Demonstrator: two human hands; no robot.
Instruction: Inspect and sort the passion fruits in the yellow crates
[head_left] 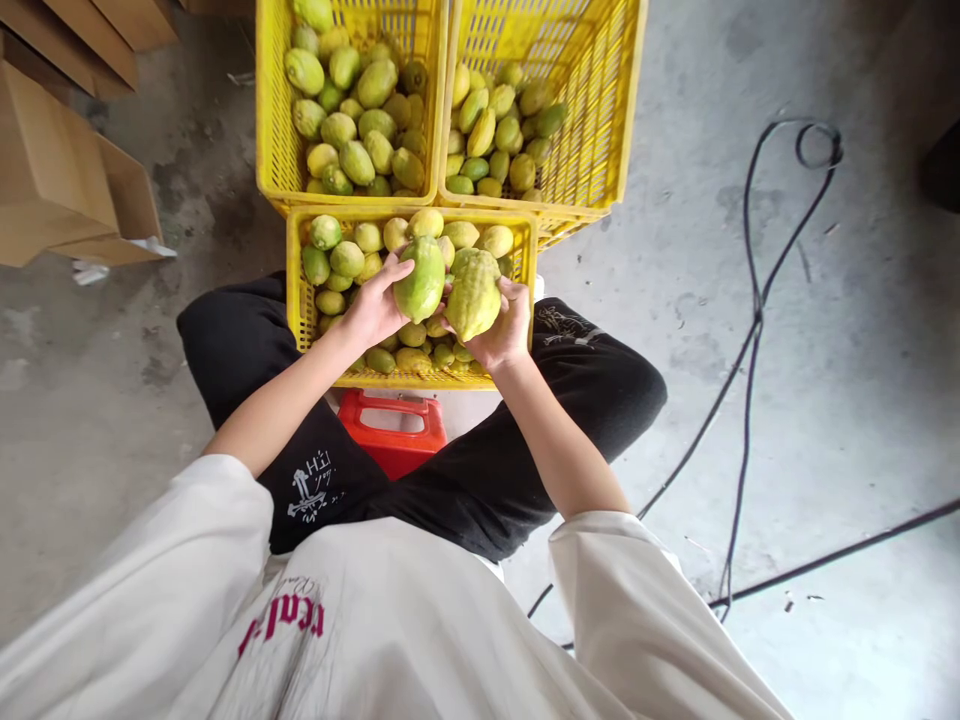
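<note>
The green fruit (420, 280) and the bumpy fruit (473, 295) are side by side, raised above the load of the near crate (295, 270), the first about midway between its left and right rims, the second nearer the right rim. The left hand (377, 308) is closed around the green one, thumb on top; the right hand (504, 338) is closed on the bumpy one from below and its right side (most of its fingers are hidden).

A slip seems the main risk: the green skin looks smooth and glossy, so a loose thumb could drop it onto the loose fruits (411, 360) below and bruise both. Knocking the pair together could also mark them.

The bumpy fruit's nubbed tip points at the near rim, its long axis running from far rim to near. The green one lies almost parallel, its far end leaning slightly right; which end is the stem, I cannot tell.

Beyond the far rim stand the left far crate (264, 120) and right far crate (632, 110), both holding similar fruit.
</note>
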